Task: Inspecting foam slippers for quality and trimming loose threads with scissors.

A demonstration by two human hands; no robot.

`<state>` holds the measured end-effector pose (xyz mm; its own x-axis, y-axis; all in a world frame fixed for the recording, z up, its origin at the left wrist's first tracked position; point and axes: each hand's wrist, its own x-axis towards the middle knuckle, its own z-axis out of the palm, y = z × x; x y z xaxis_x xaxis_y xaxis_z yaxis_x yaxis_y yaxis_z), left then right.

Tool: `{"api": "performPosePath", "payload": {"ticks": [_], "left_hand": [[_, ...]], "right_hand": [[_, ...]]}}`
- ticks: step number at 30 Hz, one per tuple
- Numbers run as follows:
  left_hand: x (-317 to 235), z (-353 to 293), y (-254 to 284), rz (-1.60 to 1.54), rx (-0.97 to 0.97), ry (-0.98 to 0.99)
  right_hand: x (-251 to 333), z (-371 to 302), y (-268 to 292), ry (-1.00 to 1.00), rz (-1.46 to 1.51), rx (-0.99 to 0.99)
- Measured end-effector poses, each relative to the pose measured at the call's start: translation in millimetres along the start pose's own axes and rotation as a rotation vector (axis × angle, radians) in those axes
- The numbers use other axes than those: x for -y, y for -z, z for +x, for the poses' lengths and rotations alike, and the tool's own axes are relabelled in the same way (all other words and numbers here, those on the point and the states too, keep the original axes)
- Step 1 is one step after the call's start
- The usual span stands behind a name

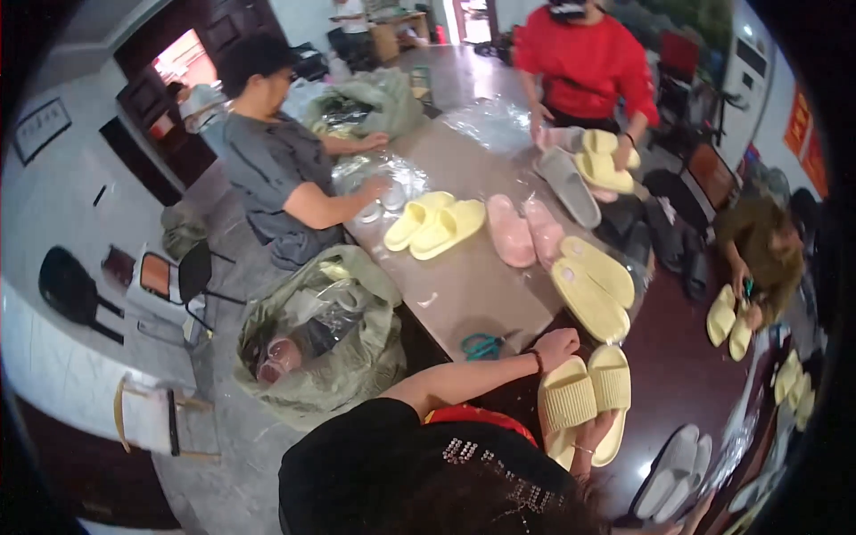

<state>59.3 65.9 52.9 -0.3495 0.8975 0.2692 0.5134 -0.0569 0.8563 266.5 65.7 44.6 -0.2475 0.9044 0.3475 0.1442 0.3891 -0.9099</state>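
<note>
A pair of pale yellow slippers [571,406] with ribbed straps is in front of me at the near table edge. My right hand [608,424] grips the pair at the strap of the right slipper, its fingers partly hidden. Just above the left slipper's tip is my left hand [557,346], with its fingers curled; what is in them, if anything, is hidden. Teal-handled scissors [482,346] lie left of that hand. Beyond it sits another yellow pair [593,285], soles up, in shiny clear plastic.
Pink slippers [512,234] and yellow slippers [437,225] lie farther along the table [464,299]. A large green sack [325,343] stands at left. Co-workers in grey [267,160], red [584,58] and brown [762,245] handle slippers. Grey slippers [675,473] lie at lower right.
</note>
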Motion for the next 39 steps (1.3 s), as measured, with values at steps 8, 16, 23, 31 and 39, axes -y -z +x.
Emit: {"api": "performPosePath", "payload": {"ticks": [8,16,23,31,39], "left_hand": [[30,-25,44,0.116,0.048,0.174],[84,-93,59,0.918,0.188,0.093],[88,-97,84,0.873,0.079,0.159],[82,-117,92,0.839,-0.150,0.195],[88,-67,122,0.450,0.579,0.358]], "right_hand": [[-23,14,1,-0.162,-0.057,0.094],[-93,-6,78,-0.395,-0.612,-0.130],[-48,-10,64,-0.404,-0.416,-0.228],[-122,-5,74,-0.290,-0.481,-0.185],[-158,-29,72,-0.681,-0.322,-0.217]]}}
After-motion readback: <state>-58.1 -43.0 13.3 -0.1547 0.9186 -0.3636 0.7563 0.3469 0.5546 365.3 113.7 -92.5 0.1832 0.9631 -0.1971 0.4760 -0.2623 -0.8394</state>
